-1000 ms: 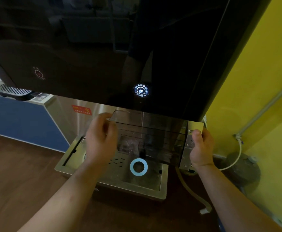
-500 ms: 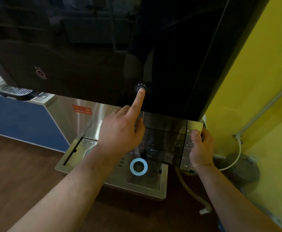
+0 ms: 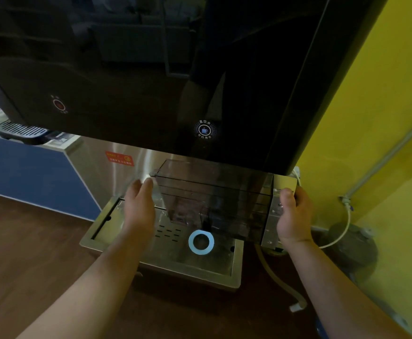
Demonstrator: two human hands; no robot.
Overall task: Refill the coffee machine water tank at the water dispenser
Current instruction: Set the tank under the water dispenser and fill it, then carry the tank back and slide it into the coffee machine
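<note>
Having left the button (image 3: 205, 130), the left hand (image 3: 140, 204) returns open beside the tank (image 3: 214, 199), which the right hand (image 3: 294, 216) grips, suggesting filling has started.

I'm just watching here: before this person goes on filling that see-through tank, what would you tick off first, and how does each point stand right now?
1. Smoky transparent plastic water tank sits under the black glossy dispenser front: ok.
2. Right hand grips the tank's right end: ok.
3. Left hand supports the tank: not ok; it is open beside the left end, and I cannot tell if it touches.
4. Round cup-symbol button is lit: ok, dimly.
5. Water is flowing into the tank: cannot tell; no stream is visible through the dark plastic.
6. Stainless steel drip tray lies below to catch spills: ok.
</note>
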